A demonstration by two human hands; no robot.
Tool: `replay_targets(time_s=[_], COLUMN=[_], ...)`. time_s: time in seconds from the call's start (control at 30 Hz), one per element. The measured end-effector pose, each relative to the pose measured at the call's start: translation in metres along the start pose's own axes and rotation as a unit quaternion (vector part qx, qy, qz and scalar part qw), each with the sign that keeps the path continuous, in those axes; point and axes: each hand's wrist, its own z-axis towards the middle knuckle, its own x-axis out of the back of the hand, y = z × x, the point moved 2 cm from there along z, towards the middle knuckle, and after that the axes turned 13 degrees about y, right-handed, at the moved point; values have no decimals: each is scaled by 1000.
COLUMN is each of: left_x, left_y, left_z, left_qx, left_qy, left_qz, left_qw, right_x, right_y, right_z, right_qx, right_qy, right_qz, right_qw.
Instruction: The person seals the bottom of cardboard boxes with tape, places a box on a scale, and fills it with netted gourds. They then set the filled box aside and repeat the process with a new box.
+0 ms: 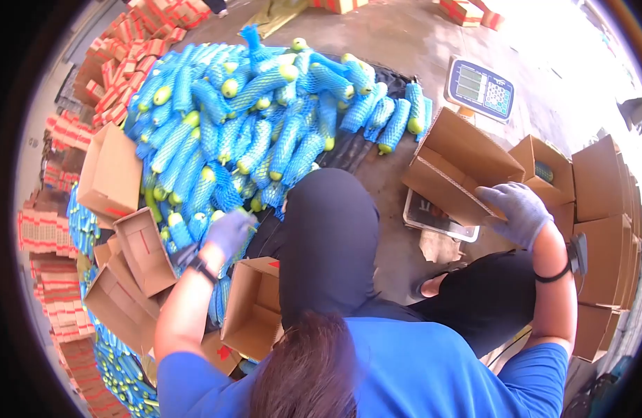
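Note:
My gloved right hand [519,212] grips the near rim of an open cardboard box [443,177], thumb and fingers at its edge. The box sits tilted on a weighing scale [467,233] with a keypad display [481,89] behind it. My gloved left hand [230,233] is over the near edge of a heap of long green vegetables [251,129] in blue foam net sleeves. Its fingers are smeared by motion, and I cannot tell whether it holds one.
Several open cardboard boxes [145,251] lie at my left, and another box [254,299] stands beside my knee. More cartons [603,223] are stacked at the right. Red-and-brown cartons [119,76] pile up at the far left. A few sleeved vegetables [397,122] lie near the scale.

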Motion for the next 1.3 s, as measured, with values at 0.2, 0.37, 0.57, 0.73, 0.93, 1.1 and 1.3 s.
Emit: replay_targets(time_s=[0.2, 0.37, 0.57, 0.73, 0.93, 1.1, 1.3], left_x=[-141, -205, -200, -289, -247, -163, -69], left_y=[-7, 22, 125, 74, 63, 134, 267], left_z=[256, 428, 506, 546, 467, 390, 321], left_qx=[52, 369, 573, 632, 297, 3, -187], left_qy=[66, -11, 78, 220, -7, -42, -148], left_qz=[-160, -496, -429, -432, -834, -843, -808], left_qw=[983, 786, 694, 605, 465, 537, 539], right_x=[24, 2, -14, -24, -41, -41, -10], right_y=[6, 32, 57, 73, 83, 79, 68], right_z=[-7, 10, 38, 59, 56, 58, 109], right_qx=[-90, -149, -185, -190, -183, -202, -226], right_qy=[72, 80, 75, -28, -1, 89, 182], right_qz=[-6, 42, 134, 173, 233, 257, 484], right_qw=[993, 985, 971, 966, 955, 941, 825])
